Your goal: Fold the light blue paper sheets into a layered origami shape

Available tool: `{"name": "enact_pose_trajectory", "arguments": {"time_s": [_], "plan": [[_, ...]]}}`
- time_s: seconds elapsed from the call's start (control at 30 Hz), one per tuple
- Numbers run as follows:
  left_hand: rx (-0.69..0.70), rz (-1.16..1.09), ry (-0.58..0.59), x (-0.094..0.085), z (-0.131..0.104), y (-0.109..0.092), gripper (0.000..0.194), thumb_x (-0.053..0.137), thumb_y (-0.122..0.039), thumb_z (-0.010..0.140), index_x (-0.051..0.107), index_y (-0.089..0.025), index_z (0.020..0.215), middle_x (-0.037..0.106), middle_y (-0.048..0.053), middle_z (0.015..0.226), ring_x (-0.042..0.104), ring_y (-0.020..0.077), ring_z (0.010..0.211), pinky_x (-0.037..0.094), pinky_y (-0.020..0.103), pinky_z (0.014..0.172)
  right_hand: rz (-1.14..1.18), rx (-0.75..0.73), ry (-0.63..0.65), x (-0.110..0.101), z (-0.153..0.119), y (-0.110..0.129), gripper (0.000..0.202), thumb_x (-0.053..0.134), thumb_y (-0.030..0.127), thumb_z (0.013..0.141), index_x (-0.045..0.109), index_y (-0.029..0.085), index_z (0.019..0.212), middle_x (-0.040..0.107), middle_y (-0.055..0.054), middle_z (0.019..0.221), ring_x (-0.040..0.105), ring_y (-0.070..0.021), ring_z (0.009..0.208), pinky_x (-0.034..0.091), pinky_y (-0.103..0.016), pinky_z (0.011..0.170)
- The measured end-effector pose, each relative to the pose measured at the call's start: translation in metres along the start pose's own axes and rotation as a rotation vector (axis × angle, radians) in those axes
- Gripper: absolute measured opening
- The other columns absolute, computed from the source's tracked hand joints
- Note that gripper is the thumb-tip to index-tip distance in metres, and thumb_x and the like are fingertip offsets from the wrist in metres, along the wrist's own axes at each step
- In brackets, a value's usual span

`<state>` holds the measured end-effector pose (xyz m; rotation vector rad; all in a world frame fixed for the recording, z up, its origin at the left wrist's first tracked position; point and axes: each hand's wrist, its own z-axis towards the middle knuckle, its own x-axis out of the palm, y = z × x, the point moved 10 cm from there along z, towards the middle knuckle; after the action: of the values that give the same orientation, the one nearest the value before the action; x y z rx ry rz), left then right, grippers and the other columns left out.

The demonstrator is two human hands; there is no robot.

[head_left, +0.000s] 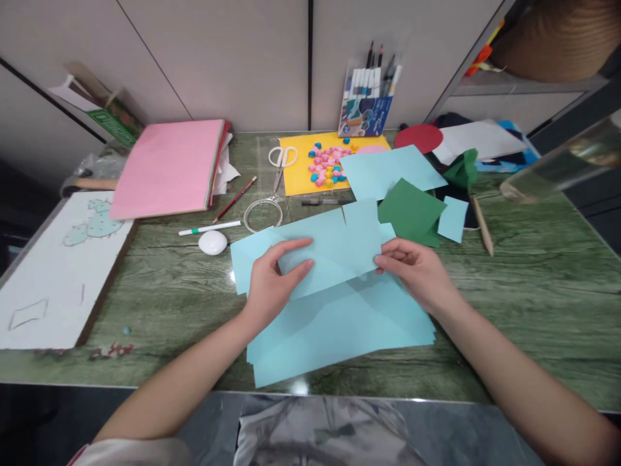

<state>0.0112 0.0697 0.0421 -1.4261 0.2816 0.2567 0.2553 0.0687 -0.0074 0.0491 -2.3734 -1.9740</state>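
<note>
A: What could go wrong?
B: Over the blue sheets (339,343), the blue strip (334,252) has what looks like a slit; uneven pulling could tear it. The left hand (276,275) lays thumb and forefinger, apart, on it; any grip beneath I can't tell. The right hand (414,265) pinches its edge.
A: Counts?
B: Overlapping sheets, uncountable; one strip. Beyond the sheets: one white egg-shaped object (212,243), one tape roll (246,219), one pencil (235,200), one pair of scissors (280,169), one pen box (365,116).
</note>
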Motion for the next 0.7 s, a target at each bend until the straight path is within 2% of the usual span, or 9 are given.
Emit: {"name": "enact_pose_trajectory", "arguments": {"time_s": [0.13,0.2,0.3,0.4,0.57,0.7], "plan": [[-0.001,0.044,0.096,0.010,-0.002,-0.001,0.055,0.076,-0.028,0.073,0.060,-0.028,0.125,0.061,0.002,0.130,0.054,0.0244,0.122,0.041,0.039,0.104,-0.008,-0.015,-0.038,-0.004,0.002,0.001,0.021,0.080,0.038,0.067,0.065,0.024,0.073,0.065,0.003,0.066,0.062,-0.0127,0.060,0.049,-0.026,0.061],[-0.006,0.062,0.127,0.014,-0.002,0.000,0.059,0.077,-0.028,0.072,0.057,-0.029,0.128,0.058,0.002,0.134,0.051,0.0255,0.125,0.037,0.042,0.108,-0.017,-0.020,-0.054,-0.006,0.002,0.001,0.021,0.080,0.039,0.068,0.065,0.024,0.072,0.064,0.003,0.064,0.062,-0.0130,0.059,0.049,-0.027,0.060],[-0.015,0.079,0.117,0.014,-0.001,0.001,0.042,0.075,-0.027,0.074,0.067,-0.030,0.115,0.067,0.002,0.122,0.059,0.0255,0.116,0.030,0.048,0.112,-0.033,-0.029,-0.080,-0.008,0.001,0.002,0.022,0.079,0.041,0.068,0.065,0.025,0.072,0.064,0.003,0.064,0.062,-0.0131,0.057,0.049,-0.027,0.059],[-0.031,0.088,0.109,0.013,0.000,0.002,0.022,0.073,-0.025,0.075,0.074,-0.029,0.097,0.074,0.001,0.102,0.067,0.0235,0.099,0.032,0.050,0.110,-0.053,-0.039,-0.099,-0.010,0.000,0.003,0.021,0.079,0.041,0.069,0.064,0.025,0.072,0.064,0.004,0.064,0.062,-0.0130,0.057,0.049,-0.027,0.059],[-0.029,0.080,0.102,0.012,-0.002,0.001,0.030,0.072,-0.026,0.076,0.071,-0.028,0.106,0.072,0.001,0.111,0.064,0.0230,0.105,0.047,0.040,0.097,-0.084,-0.060,-0.130,-0.011,-0.001,0.007,0.023,0.078,0.043,0.069,0.064,0.025,0.071,0.063,0.002,0.061,0.061,-0.0146,0.057,0.048,-0.028,0.057],[-0.029,0.070,0.078,0.010,-0.004,0.001,0.031,0.073,-0.026,0.076,0.071,-0.028,0.107,0.071,0.001,0.112,0.064,0.0220,0.104,0.052,0.034,0.088,-0.096,-0.074,-0.152,-0.012,-0.003,0.008,0.022,0.077,0.042,0.070,0.064,0.025,0.071,0.063,0.002,0.061,0.060,-0.0139,0.056,0.046,-0.027,0.056]]}}
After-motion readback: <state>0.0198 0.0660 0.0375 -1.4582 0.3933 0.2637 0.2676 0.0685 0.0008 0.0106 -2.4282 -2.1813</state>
